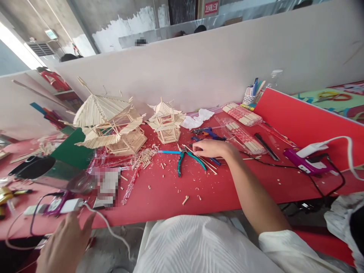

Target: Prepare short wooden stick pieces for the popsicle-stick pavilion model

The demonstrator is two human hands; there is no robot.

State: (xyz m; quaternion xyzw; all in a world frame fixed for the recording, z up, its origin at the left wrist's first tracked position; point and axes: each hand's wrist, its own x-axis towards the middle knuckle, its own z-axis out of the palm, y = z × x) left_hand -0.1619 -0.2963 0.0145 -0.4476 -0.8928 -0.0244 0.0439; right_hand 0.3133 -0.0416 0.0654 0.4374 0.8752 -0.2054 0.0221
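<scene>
My right hand (210,148) reaches over the red table, its fingers bent down and closed at the upper ends of several thin wooden sticks (209,165). Teal-handled pliers (179,163) lie spread just left of it, with a light-blue pen-like stick (170,152) by their jaws. Blue-handled pliers (215,161) are partly hidden under the hand. At the lower left, my left hand (66,242) has its thumb apart from its fingers and holds nothing visible. Its fingertips are by a white charger (72,205) on a purple power strip (58,204); contact cannot be told.
Two wooden-stick pavilion models, one large (125,132) and one small (167,121), stand at the back. A hot glue gun (209,132), bagged sticks (244,136), a red board (307,125) and another purple power strip (308,163) lie rightward. A clear container (61,176) lies left.
</scene>
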